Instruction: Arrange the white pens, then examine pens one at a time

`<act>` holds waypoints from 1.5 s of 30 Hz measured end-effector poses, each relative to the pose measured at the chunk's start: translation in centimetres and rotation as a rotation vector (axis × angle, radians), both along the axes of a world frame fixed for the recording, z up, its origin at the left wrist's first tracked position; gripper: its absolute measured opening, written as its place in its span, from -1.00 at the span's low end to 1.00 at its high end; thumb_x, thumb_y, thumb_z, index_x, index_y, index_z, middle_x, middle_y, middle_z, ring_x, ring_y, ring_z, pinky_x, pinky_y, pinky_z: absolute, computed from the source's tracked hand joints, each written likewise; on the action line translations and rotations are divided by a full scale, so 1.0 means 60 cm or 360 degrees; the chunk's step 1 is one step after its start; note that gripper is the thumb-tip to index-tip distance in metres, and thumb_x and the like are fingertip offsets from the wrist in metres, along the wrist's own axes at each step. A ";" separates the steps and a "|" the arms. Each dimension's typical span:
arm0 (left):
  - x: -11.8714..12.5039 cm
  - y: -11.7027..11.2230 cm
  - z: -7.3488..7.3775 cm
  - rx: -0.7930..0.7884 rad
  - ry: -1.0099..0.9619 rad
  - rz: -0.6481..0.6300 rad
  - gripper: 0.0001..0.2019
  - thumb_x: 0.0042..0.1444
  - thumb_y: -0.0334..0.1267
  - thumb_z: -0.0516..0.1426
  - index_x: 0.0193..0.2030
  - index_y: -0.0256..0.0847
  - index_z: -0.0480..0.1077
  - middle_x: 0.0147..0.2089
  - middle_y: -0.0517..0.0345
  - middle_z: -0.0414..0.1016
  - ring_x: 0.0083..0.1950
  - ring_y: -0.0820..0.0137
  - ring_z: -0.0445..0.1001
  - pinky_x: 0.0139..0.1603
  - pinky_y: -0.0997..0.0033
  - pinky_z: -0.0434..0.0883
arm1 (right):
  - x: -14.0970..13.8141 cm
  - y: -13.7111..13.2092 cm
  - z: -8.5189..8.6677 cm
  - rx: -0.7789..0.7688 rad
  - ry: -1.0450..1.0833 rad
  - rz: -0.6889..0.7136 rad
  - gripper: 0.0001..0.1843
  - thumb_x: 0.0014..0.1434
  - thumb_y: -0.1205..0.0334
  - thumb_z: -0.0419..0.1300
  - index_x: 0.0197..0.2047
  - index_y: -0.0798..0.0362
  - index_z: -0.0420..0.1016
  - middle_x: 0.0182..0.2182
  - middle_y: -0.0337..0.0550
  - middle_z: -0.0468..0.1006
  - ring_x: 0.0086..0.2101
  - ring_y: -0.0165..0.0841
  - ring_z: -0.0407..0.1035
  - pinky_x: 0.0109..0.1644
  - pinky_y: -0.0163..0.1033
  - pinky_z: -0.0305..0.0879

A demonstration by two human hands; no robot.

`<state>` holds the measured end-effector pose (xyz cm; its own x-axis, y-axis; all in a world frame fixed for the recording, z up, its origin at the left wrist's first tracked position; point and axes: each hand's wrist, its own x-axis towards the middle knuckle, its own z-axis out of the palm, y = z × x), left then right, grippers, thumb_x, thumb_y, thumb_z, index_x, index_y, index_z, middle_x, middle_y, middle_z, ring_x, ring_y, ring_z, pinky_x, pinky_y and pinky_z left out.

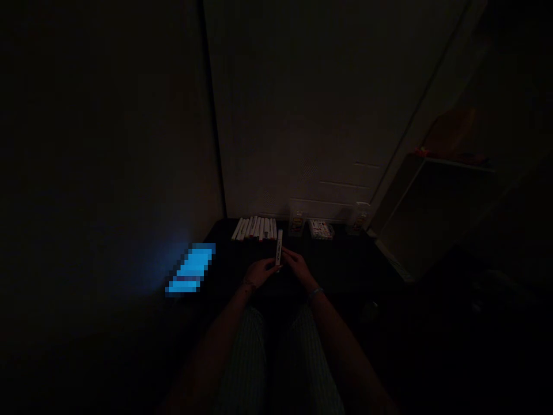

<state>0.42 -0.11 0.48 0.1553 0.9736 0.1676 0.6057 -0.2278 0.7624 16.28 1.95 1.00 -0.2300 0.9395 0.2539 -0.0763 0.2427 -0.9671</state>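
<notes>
Left hand (261, 272): we see it come in from the lower left, forearm slanting up and inward, wrist bent toward the middle.
Right hand (297, 264): we find it mirrored from the lower right, its forearm angled up and left, a pale wristband (315, 292) at the wrist.
Fingers: we see the left ones closed in a pinch near the lower end of the white marker (279, 246); the right ones curl in to its right side, though we cannot tell whether they grip or only touch.
Marker's place: we have it between both hands, above the front middle of the dark counter (345, 262).
Long axis: we see it run nearly straight up the view, top leaning slightly right, far end toward the wall (328, 127), dark print facing us.
Behind it: we see a row of markers (254, 229) to the left; right of centre, a clear case (296, 223), a flat patterned box (321, 229) and a second clear case (360, 219).
Blurred: we get only blue blocks of the glowing screen (192, 268) at left.
Lost in darkness: we cannot read the print, separate every fingertip, or trace the counter's front edge.
</notes>
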 end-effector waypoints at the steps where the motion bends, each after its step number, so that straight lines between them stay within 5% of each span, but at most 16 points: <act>1: 0.000 0.001 0.000 0.0011 0.0010 -0.0004 -0.59 -0.05 0.07 0.06 -0.11 -0.07 0.43 -0.08 0.20 0.48 -0.10 0.33 0.42 -0.10 0.45 0.29 | -0.001 0.000 0.000 0.0007 -0.0009 -0.0011 -0.55 -0.02 0.00 0.15 -0.05 -0.03 0.43 -0.08 -0.22 0.46 -0.07 -0.28 0.33 0.06 -0.12 0.18; 13: -0.002 0.003 -0.003 0.0009 0.0043 -0.0019 -0.56 -0.07 0.12 0.05 -0.14 -0.08 0.45 -0.15 0.18 0.50 -0.20 0.33 0.44 -0.24 0.47 0.30 | -0.001 0.000 -0.004 0.0025 0.0006 0.0045 -0.58 0.00 0.03 0.15 -0.05 -0.04 0.42 -0.05 -0.21 0.44 -0.04 -0.29 0.30 0.10 -0.13 0.13; 24: -0.002 0.005 -0.003 0.0008 0.0077 -0.0010 -0.58 -0.03 0.08 0.03 -0.12 -0.08 0.43 -0.08 0.17 0.47 -0.09 0.32 0.40 -0.06 0.45 0.27 | -0.002 0.006 -0.011 0.0050 -0.0040 0.0035 -0.58 0.02 0.03 0.14 -0.04 -0.04 0.42 -0.05 -0.22 0.43 -0.04 -0.28 0.31 0.09 -0.12 0.15; 45: -0.004 0.010 -0.014 0.0077 0.0116 -0.0022 -0.57 -0.05 0.07 0.06 -0.10 -0.09 0.41 -0.13 0.19 0.48 -0.16 0.36 0.42 -0.17 0.48 0.28 | -0.001 0.007 -0.016 0.0068 -0.0218 -0.0057 -0.55 0.06 0.01 0.09 -0.02 0.02 0.40 -0.12 -0.17 0.48 -0.10 -0.31 0.35 0.01 -0.18 0.23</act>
